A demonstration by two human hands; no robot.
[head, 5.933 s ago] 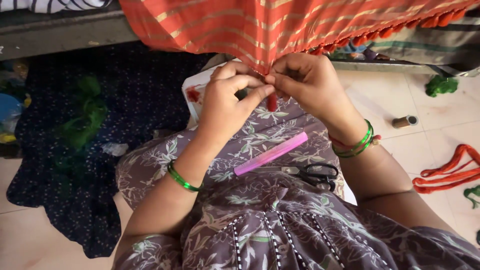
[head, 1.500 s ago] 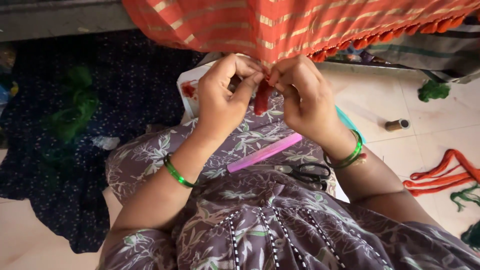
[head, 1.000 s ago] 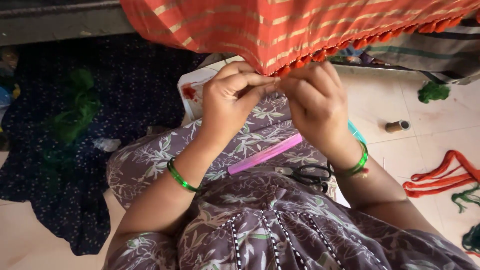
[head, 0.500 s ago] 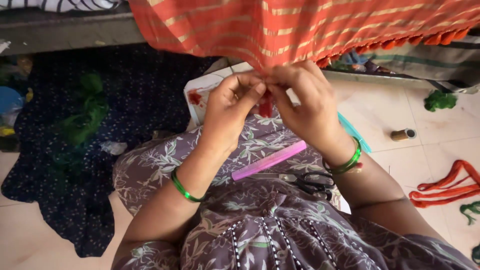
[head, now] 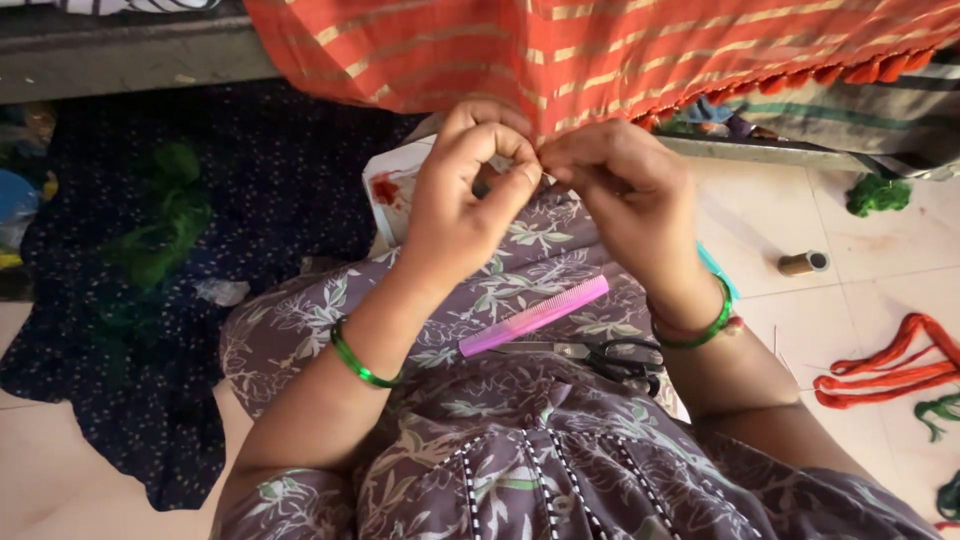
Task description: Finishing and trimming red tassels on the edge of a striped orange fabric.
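An orange striped cloth (head: 600, 50) with a tasselled fringe hangs across the top of the head view. My left hand (head: 462, 205) and my right hand (head: 620, 195) meet at its lower edge, fingertips pinched together on the fringe threads. Both wrists wear green bangles. On my lap, covered by a grey floral dress, lie a pink comb (head: 535, 315) and black-handled scissors (head: 615, 355), just below my hands.
A dark dotted cloth (head: 230, 230) with green thread (head: 160, 215) on it lies on the floor at left. At right on the tiles sit a small thread spool (head: 803, 263), a green thread tuft (head: 878, 193) and red-orange yarn strands (head: 885, 365). A white plate (head: 392, 190) lies under my left hand.
My hands stay pinched together at the cloth's edge with only small finger shifts. The red tassel seen hanging between my fingers earlier is hidden now.
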